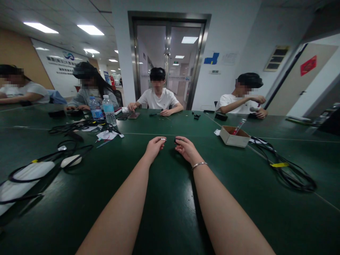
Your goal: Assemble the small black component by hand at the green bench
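Note:
Both my arms reach out over the green table. My left hand is closed in a pinch on a small silvery piece, too small to name. A short gap to its right, my right hand pinches a small black piece between thumb and fingers; its kind cannot be made out. The two pieces are apart from each other, just above the table. A metal bracelet circles my right wrist.
Left lie black cables, a white keyboard, a mouse, and water bottles. Right are a cardboard box and a coiled cable. Several people in headsets sit around the table, one person straight across.

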